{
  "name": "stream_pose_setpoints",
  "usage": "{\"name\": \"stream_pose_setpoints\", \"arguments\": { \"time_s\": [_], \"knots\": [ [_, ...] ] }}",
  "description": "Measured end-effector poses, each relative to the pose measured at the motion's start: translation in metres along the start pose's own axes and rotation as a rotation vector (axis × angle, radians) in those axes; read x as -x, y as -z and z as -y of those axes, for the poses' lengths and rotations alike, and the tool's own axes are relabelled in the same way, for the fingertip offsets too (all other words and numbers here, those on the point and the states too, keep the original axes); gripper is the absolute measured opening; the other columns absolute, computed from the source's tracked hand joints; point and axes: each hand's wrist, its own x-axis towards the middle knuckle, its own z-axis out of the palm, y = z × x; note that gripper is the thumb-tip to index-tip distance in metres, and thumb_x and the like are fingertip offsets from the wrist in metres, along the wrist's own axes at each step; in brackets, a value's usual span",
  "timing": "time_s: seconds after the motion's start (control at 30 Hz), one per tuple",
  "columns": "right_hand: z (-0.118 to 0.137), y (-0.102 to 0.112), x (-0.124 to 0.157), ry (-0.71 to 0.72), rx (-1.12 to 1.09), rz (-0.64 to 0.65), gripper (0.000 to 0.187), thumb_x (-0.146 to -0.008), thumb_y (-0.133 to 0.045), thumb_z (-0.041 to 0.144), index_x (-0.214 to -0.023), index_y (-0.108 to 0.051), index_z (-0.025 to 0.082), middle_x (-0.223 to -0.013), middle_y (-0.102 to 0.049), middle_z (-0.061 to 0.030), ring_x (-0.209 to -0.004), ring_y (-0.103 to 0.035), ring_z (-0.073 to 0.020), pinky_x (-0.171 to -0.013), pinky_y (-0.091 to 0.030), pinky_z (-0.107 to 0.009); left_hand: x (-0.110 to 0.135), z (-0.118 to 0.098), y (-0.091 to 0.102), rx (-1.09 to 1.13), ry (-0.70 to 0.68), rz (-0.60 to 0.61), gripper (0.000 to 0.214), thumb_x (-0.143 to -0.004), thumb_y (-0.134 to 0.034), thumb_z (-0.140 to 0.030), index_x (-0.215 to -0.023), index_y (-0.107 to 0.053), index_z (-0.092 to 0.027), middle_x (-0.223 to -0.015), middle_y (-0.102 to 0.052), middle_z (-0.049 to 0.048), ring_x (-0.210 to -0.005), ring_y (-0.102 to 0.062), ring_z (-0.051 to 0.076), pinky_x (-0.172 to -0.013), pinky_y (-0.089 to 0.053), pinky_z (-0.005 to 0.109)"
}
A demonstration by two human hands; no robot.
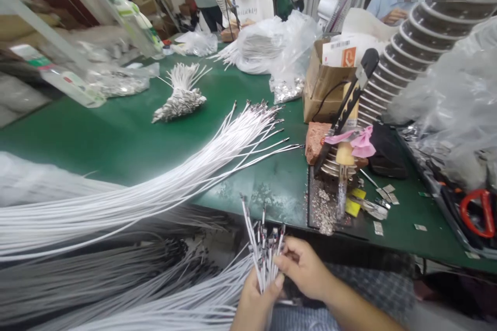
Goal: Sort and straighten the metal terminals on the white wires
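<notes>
My left hand (254, 302) is closed round a small bunch of thin white wires (262, 253) with metal tips pointing up, held below the table's front edge. My right hand (305, 266) pinches the same bunch from the right, fingers curled on the tips. A long sheaf of white wires (182, 170) lies across the green table (124, 134), its tips fanned out toward the middle. More white wires (155, 300) trail over my lap at the lower left.
A soldering iron on a coil stand (344, 165) rests on a dark tray with solder scraps. A cardboard box (324, 87), plastic bags, a ribbed hose (419, 41), red-handled scissors (479, 212) and another wire bundle (180, 95) are about. Two people sit across the table.
</notes>
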Motion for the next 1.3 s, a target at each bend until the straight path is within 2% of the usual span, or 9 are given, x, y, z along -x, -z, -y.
{"name": "stream_pose_setpoints", "arguments": {
  "time_s": [0.1, 0.27, 0.43, 0.57, 0.8, 1.07, 1.23, 1.3],
  "knots": [
    [0.005, 0.002, 0.002, 0.025, -0.009, 0.011, 0.028, -0.084, -0.052, 0.041, -0.074, -0.049, 0.015, -0.068, -0.049, -0.0015, -0.060, -0.048, -0.0129, -0.057, -0.043, -0.025, -0.002, 0.000, 0.001, 0.010, -0.047, -0.058, 0.042, -0.056, -0.078, -0.042, -0.087, -0.067, -0.015, -0.067, -0.065, 0.0055, -0.058, -0.056, 0.016, -0.051, -0.042, 0.024],
    [0.009, 0.003, 0.005, 0.052, 0.015, 0.048, 0.023, -0.088, -0.047, 0.038, -0.080, -0.050, 0.016, -0.073, -0.051, -0.0030, -0.065, -0.049, -0.0144, -0.065, -0.045, -0.028, -0.001, 0.000, 0.000, 0.057, -0.058, -0.067, 0.040, -0.054, -0.080, -0.040, -0.083, -0.068, -0.014, -0.061, -0.065, 0.0048, -0.053, -0.056, 0.015, -0.049, -0.044, 0.023],
    [0.007, 0.006, 0.005, 0.061, 0.097, 0.019, 0.031, -0.087, -0.046, 0.042, -0.072, -0.050, 0.015, -0.068, -0.048, -0.0019, -0.063, -0.047, -0.0140, -0.061, -0.043, -0.026, 0.001, -0.004, -0.003, 0.150, -0.037, -0.117, 0.041, -0.051, -0.082, -0.037, -0.083, -0.068, -0.015, -0.071, -0.068, 0.0066, -0.057, -0.059, 0.016, -0.054, -0.050, 0.027],
    [0.008, 0.008, 0.005, 0.072, 0.153, 0.000, 0.034, -0.087, -0.047, 0.042, -0.070, -0.053, 0.013, -0.067, -0.047, -0.0018, -0.061, -0.046, -0.0126, -0.057, -0.039, -0.023, 0.000, -0.007, -0.003, 0.189, -0.034, -0.153, 0.037, -0.052, -0.083, -0.034, -0.079, -0.067, -0.015, -0.070, -0.069, 0.0060, -0.058, -0.060, 0.017, -0.056, -0.051, 0.026],
    [0.007, 0.012, 0.001, 0.092, 0.024, -0.004, 0.036, -0.086, -0.049, 0.044, -0.073, -0.057, 0.011, -0.068, -0.052, -0.0023, -0.061, -0.049, -0.0120, -0.057, -0.039, -0.022, -0.005, -0.007, 0.004, 0.208, 0.015, -0.057, 0.028, -0.060, -0.080, -0.029, -0.082, -0.067, -0.018, -0.074, -0.070, 0.0024, -0.076, -0.063, 0.018, -0.074, -0.049, 0.025],
    [0.004, 0.009, 0.001, 0.079, -0.092, 0.013, 0.033, -0.085, -0.051, 0.043, -0.071, -0.054, 0.014, -0.065, -0.053, -0.0011, -0.059, -0.052, -0.0121, -0.056, -0.041, -0.023, -0.008, 0.001, 0.007, 0.203, 0.005, -0.018, 0.024, -0.066, -0.076, -0.027, -0.087, -0.066, -0.021, -0.079, -0.070, -0.0005, -0.080, -0.063, 0.016, -0.076, -0.049, 0.022],
    [0.004, 0.005, -0.001, 0.084, 0.034, -0.120, 0.025, -0.081, -0.055, 0.037, -0.072, -0.053, 0.015, -0.062, -0.048, 0.0013, -0.053, -0.044, -0.0096, -0.051, -0.036, -0.021, -0.007, 0.004, 0.008, 0.169, 0.016, 0.014, 0.024, -0.067, -0.075, -0.027, -0.088, -0.065, -0.021, -0.091, -0.071, 0.0025, -0.090, -0.063, 0.020, -0.081, -0.048, 0.026],
    [0.005, 0.004, -0.002, 0.113, 0.093, -0.131, 0.024, -0.082, -0.055, 0.034, -0.067, -0.052, 0.015, -0.062, -0.047, 0.0010, -0.054, -0.042, -0.0095, -0.052, -0.035, -0.021, -0.007, 0.004, 0.008, 0.145, 0.007, 0.017, 0.024, -0.066, -0.075, -0.027, -0.088, -0.066, -0.020, -0.095, -0.071, 0.0039, -0.094, -0.062, 0.022, -0.084, -0.047, 0.028]
  ]
}}
